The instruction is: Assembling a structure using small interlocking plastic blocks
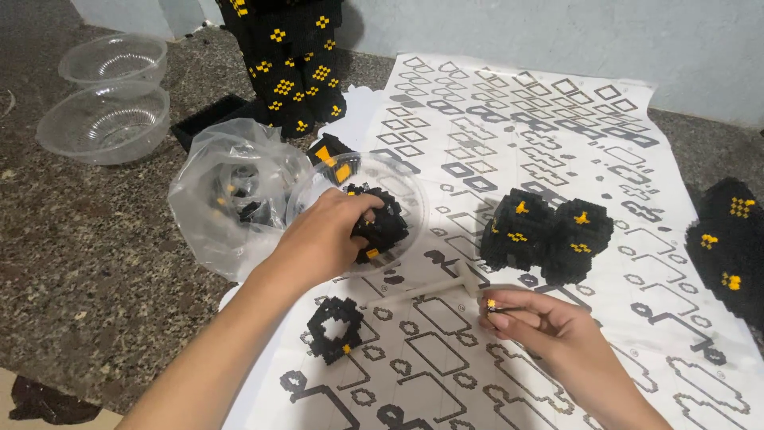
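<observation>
We work over a printed instruction sheet (509, 135) with small black and yellow building bricks.

Our left hand (322, 239) reaches into a clear plastic bowl (406, 187) and closes its fingers on a clump of black bricks (382, 219) inside. Our right hand (541, 322) hovers low over the sheet, pinching a tiny yellow-topped piece (492, 304) between thumb and fingertips. A black brick ring (334, 328) lies on the sheet between our arms, and a built block (545, 231) sits farther right.
</observation>
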